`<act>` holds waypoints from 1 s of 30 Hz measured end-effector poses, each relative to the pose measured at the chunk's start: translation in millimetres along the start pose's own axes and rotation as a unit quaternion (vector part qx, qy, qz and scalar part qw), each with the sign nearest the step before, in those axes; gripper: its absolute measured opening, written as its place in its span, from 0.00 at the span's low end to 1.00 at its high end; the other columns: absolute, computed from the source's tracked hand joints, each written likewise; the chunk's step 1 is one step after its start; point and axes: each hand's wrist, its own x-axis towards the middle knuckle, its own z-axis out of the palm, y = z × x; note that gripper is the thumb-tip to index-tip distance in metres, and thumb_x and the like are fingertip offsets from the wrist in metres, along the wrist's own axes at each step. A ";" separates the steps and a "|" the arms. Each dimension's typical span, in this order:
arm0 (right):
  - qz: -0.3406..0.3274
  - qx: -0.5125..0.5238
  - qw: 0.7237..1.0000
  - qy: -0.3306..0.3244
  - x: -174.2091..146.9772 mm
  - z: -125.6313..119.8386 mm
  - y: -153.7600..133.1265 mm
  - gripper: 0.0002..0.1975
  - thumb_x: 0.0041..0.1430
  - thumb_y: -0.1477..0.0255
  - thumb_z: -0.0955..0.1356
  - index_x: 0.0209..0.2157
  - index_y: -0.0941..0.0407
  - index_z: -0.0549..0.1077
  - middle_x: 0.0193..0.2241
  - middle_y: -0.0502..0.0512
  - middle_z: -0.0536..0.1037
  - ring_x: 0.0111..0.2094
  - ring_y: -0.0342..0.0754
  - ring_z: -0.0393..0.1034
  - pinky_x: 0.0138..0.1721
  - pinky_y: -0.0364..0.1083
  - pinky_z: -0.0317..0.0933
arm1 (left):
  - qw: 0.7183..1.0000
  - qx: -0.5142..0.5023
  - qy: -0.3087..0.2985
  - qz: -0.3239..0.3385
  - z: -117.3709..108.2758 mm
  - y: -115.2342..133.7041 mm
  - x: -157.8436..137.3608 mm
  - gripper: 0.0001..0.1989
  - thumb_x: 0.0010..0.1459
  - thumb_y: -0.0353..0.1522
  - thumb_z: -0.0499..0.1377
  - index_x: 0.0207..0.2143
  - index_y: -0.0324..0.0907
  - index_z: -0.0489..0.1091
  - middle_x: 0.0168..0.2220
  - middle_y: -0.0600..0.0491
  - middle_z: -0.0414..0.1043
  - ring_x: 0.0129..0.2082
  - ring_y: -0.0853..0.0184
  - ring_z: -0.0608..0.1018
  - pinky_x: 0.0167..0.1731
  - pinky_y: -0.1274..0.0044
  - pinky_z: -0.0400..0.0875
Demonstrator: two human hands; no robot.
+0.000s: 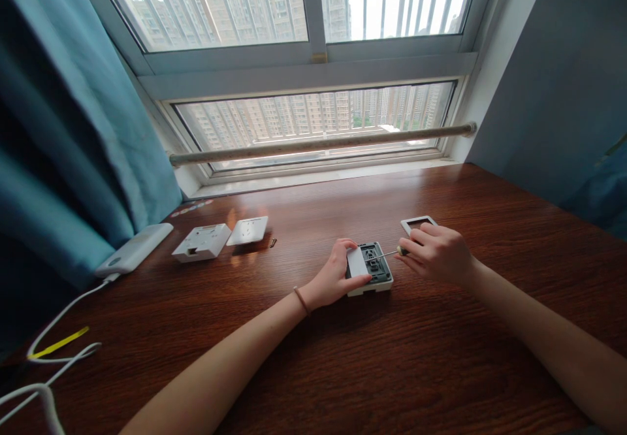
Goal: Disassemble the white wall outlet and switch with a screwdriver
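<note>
Inside the brown wooden worktop (298, 363)'s far edge, the left hand (331, 278) clasps a square white-and-black box (380, 270); the right hand (435, 252), pinching a slim metal screwdriver (386, 255), might slip because it slants

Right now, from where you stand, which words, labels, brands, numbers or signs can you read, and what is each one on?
None can be read.
White device with the cable: a small dark mark, too blurred to make out.
Row of coloured spots by the curtain: too small to tell whether they bear text.
Grey-and-white box under the left hand: no legible lettering.
</note>
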 end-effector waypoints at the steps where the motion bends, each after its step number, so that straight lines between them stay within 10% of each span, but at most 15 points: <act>1: -0.001 -0.001 1.000 0.001 0.0 0.0 0.4 0.14 0.59 0.61 0.62 0.26 0.55 0.71 0.22 0.52 0.70 0.29 0.47 0.58 0.31 0.47 0.46 | 1.000 0.000 0.000 0.001 0.1 0.2 0.0 0.28 0.52 0.40 0.60 0.49 0.41 0.51 0.49 0.45 0.56 0.50 0.58 0.64 0.52 0.66 0.59; 30: 0.125 0.204 0.965 -0.110 -2.0 24.2 -4.9 0.16 0.57 0.60 0.63 0.26 0.56 0.74 0.22 0.51 0.76 0.25 0.44 0.67 0.27 0.43 0.45 | 1.000 0.003 -0.007 -0.011 -0.3 1.9 -0.9 0.27 0.54 0.40 0.58 0.51 0.39 0.50 0.48 0.44 0.57 0.49 0.58 0.65 0.50 0.66 0.62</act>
